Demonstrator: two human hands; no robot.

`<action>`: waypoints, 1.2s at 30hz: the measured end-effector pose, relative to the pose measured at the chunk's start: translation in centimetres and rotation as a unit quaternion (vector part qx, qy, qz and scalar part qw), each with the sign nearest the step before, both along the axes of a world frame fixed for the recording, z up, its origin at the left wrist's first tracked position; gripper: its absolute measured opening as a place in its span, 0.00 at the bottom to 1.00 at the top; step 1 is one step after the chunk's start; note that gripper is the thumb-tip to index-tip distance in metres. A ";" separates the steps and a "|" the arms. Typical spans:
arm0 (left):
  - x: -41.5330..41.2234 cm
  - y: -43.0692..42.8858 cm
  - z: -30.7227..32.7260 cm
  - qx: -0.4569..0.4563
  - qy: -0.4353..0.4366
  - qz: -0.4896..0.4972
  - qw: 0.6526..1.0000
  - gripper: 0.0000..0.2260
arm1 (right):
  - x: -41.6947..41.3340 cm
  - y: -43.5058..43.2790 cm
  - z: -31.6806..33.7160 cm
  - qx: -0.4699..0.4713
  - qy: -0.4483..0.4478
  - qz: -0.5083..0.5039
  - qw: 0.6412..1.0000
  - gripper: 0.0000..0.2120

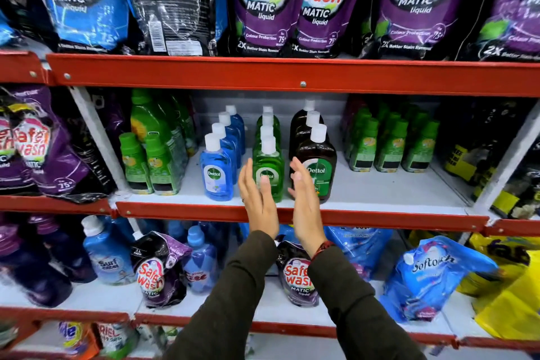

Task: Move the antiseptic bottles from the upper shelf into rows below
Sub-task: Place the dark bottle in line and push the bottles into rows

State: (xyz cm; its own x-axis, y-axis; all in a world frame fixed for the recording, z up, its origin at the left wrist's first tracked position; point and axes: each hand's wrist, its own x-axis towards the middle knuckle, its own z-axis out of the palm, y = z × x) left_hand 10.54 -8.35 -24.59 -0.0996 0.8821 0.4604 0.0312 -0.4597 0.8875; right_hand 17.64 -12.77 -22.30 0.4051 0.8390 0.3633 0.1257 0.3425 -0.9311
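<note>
On the middle shelf stand three rows of Dettol antiseptic bottles with white caps: a blue row, a green row and a brown row, each running back from the front edge. My left hand is flat and upright just left of the front green bottle, fingers apart, holding nothing. My right hand is flat and upright between the green and brown front bottles, also holding nothing. Both palms face each other on either side of the green row.
Green bottles stand left and right of the Dettol rows. Safe Wash pouches fill the shelf above behind a red rail. Blue bottles and pouches fill the shelf below. White shelf surface shows right of the brown row.
</note>
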 end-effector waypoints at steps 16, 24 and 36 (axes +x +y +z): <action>-3.4 1.9 1.5 -0.127 -0.018 -0.161 0.979 0.42 | -2.5 1.5 0.1 -0.113 -0.003 0.049 0.992 0.41; -3.8 2.3 0.8 -0.106 0.023 -0.150 0.983 0.36 | -2.2 1.7 -0.6 -0.120 -0.025 0.030 0.992 0.45; -3.7 1.4 1.4 -0.104 0.066 -0.159 0.980 0.26 | -2.4 1.5 -0.2 -0.124 -0.053 0.022 0.991 0.29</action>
